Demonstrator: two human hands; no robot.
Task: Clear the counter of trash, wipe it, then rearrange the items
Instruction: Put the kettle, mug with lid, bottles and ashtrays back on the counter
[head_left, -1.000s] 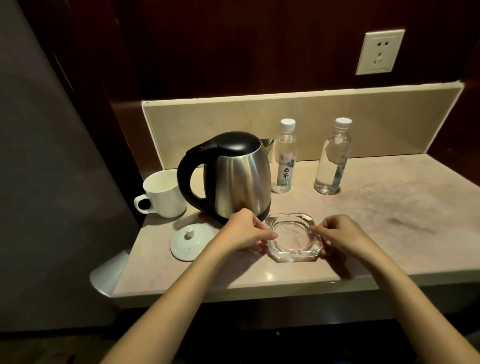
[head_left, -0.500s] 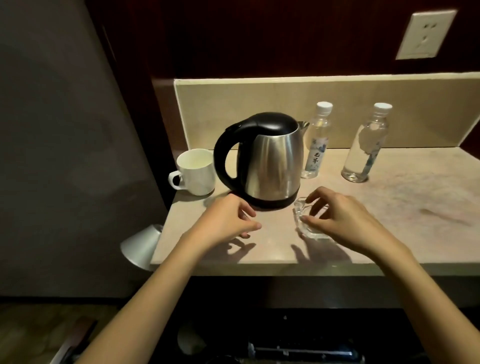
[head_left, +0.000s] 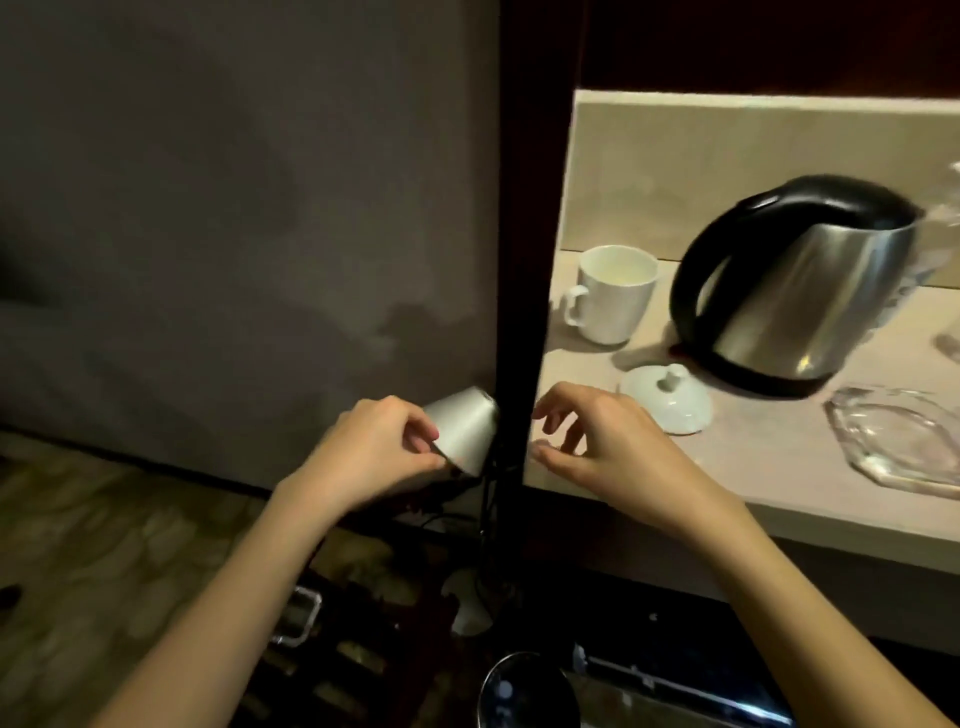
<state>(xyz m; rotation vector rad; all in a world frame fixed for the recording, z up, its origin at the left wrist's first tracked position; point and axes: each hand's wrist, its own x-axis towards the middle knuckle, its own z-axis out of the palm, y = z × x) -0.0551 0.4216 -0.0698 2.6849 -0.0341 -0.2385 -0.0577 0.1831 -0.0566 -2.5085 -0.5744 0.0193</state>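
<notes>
While the left hand (head_left: 374, 457) pinches the paper cup (head_left: 462, 434), trash clearing continues.
The right hand (head_left: 597, 447) hovers loosely curled, empty; next, probably binning it.

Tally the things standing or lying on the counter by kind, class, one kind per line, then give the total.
Mug: 1
Lid: 1
Kettle: 1
Glass ashtray: 1
Total: 4

White mug (head_left: 615, 294) and lid (head_left: 667, 400), black-handled steel kettle (head_left: 800, 291), beige counter (head_left: 769, 467), silver cone (head_left: 462, 431).
</notes>
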